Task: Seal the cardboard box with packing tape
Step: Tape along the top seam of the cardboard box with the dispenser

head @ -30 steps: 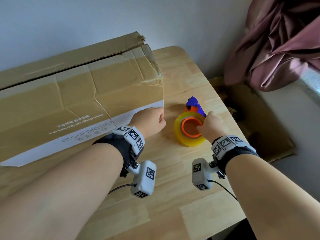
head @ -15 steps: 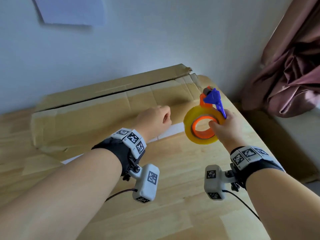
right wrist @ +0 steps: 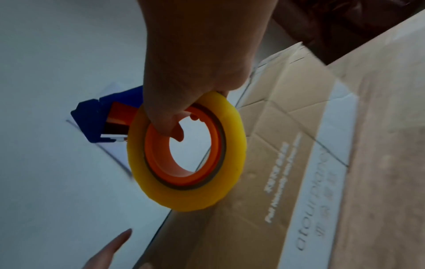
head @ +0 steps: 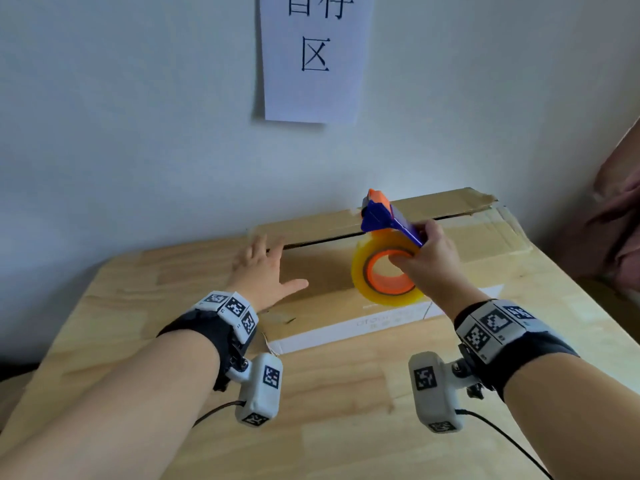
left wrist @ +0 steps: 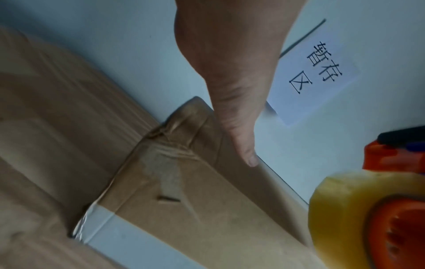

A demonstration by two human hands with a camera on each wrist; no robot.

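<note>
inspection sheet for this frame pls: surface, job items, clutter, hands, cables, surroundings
Surface: wooden table, light planks.
Job's things: cardboard box lies flat on the table, top seam gaping; tape dispenser, yellow roll, held above it.
Clutter: nothing seen.
Grippers: left hand flat on the box's left end, fingers straight; right hand grips the dispenser through its orange core.
Cables: black leads trail from both wrist cameras.
Surroundings: pale wall, paper sign with printed characters, dusky-pink fabric at right.

A white paper sign (head: 313,57) with black writing hangs on the pale wall (head: 138,116), above the wooden surface (head: 346,410). A pinkish cloth (head: 616,220) hangs right of the sign, by the wall.
</note>
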